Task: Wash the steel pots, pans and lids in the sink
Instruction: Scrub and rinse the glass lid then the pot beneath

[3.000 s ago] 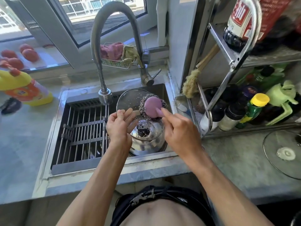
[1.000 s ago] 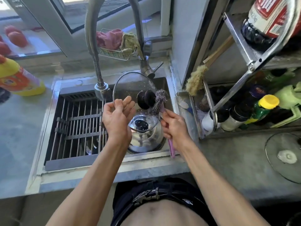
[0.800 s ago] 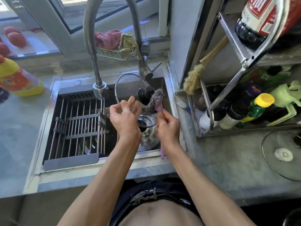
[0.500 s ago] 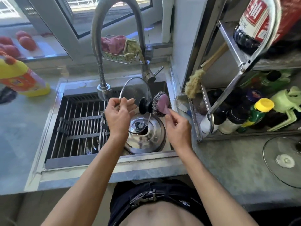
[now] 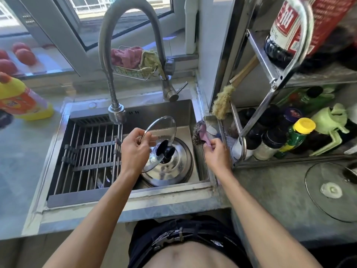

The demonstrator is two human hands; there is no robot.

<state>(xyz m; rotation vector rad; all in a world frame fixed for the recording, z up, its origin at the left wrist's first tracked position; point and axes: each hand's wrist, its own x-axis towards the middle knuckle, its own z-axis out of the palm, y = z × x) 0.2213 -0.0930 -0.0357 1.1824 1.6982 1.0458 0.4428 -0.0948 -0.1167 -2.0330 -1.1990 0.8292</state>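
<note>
Glass lid (image 5: pixel 161 132): the left hand (image 5: pixel 133 149) pinches its rim and holds it tilted over the sink (image 5: pixel 185 111), black knob (image 5: pixel 166 150) facing near. It looks wet, so it is likely scrubbed.
Scrubber: the right hand (image 5: pixel 215 151) grips the pink handle of the steel wool brush (image 5: pixel 200 132), at the sink's right edge, apart from the lid.
Steel lid (image 5: pixel 173 167): lies in the sink under the glass lid. Whether it is clean I cannot tell.
Rack (image 5: pixel 90 151): covers the left side of the sink, with more steel things dimly under it.
Second glass lid (image 5: pixel 332 190): lies on the counter, far right.
Left to do: probably rinse this lid, then wash the rest.
</note>
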